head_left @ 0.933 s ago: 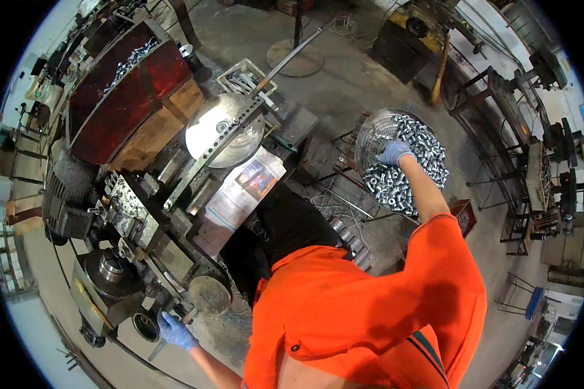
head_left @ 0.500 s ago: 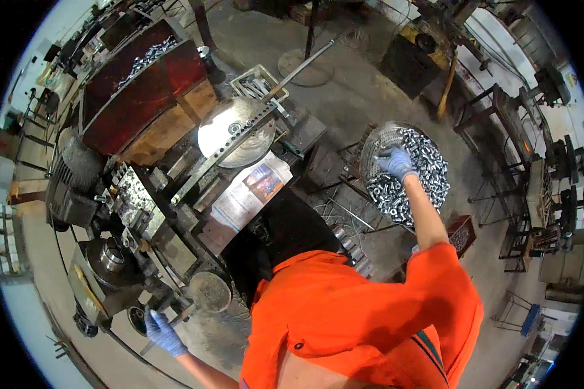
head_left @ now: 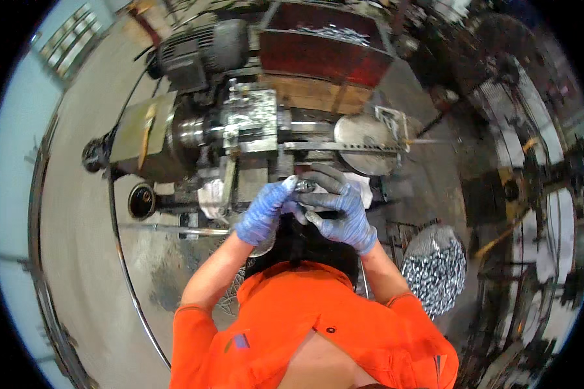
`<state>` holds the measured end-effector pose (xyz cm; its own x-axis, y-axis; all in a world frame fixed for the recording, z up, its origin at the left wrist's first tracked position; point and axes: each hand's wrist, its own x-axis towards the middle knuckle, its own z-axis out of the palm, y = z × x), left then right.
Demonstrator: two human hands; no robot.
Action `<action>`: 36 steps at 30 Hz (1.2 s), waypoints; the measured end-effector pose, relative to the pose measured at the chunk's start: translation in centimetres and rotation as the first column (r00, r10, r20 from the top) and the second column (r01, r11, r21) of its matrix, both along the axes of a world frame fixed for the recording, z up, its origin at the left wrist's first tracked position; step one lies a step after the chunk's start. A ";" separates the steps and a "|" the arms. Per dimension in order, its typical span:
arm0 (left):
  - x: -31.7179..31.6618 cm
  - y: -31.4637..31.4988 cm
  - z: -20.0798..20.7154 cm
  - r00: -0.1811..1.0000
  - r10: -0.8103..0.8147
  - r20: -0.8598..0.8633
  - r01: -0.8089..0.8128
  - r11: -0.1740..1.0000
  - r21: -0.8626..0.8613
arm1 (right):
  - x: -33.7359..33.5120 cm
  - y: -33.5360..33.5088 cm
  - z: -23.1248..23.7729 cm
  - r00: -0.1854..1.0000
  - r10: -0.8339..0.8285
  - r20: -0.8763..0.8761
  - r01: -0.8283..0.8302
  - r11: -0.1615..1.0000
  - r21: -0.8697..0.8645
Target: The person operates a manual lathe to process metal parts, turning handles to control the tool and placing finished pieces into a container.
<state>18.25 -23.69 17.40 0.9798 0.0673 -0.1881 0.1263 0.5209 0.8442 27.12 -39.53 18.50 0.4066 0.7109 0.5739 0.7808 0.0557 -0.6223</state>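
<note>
A small, shiny, cylindrical metal part (head_left: 305, 186) with a hole in its end is held in front of my chest. On its left side, my left hand (head_left: 263, 211), in a blue-grey glove, pinches it between closed fingers. From the right, my right hand (head_left: 345, 217), gloved alike with dark-stained fingers, curls round the same part; its fingertips partly cover it. Beyond both hands lies a greasy machine bed with a bright metal plate (head_left: 256, 120) and a round metal disc (head_left: 365, 144). Lower right, a mesh basket (head_left: 423, 241) holds many similar metal parts (head_left: 438, 279).
A red metal bin (head_left: 324, 58) with shiny pieces sits on a wooden block (head_left: 315, 94) behind the machine. A finned motor (head_left: 204, 52) stands far left. A metal rod (head_left: 188, 229) and a long curved hose (head_left: 126, 272) lie to my left.
My right hand has left the basket and come to the middle with a metal part. My left hand has risen from the lower left to meet it. The view has turned left.
</note>
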 end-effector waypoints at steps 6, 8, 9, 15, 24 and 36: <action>-1.8 1.3 -2.0 0.983 0.169 0.076 -0.165 0.985 -0.051 | -1.5 2.8 -0.1 0.999 0.032 0.025 -0.032 0.999 -0.004; -1.9 2.6 -1.8 0.980 0.168 0.106 -0.184 0.969 0.165 | -1.7 3.4 -0.3 0.996 0.025 0.091 -0.021 0.999 -0.039; -1.9 2.7 -1.9 0.978 0.189 0.086 -0.201 0.966 0.160 | -1.8 3.8 -0.1 0.990 0.020 0.140 -0.012 0.998 -0.059; -2.2 4.4 -0.1 0.967 0.235 0.096 -0.235 0.687 0.688 | -1.8 5.6 1.1 0.932 0.037 0.362 0.027 0.985 -0.172; -4.0 7.7 0.3 0.976 0.203 0.078 -0.190 0.617 0.764 | -1.2 9.6 2.7 0.896 0.264 0.356 -0.147 0.935 -0.324; -22.3 19.6 3.2 0.696 0.692 0.193 -0.213 -0.059 0.975 | 2.1 21.9 3.8 0.777 0.252 0.576 0.188 0.781 -0.596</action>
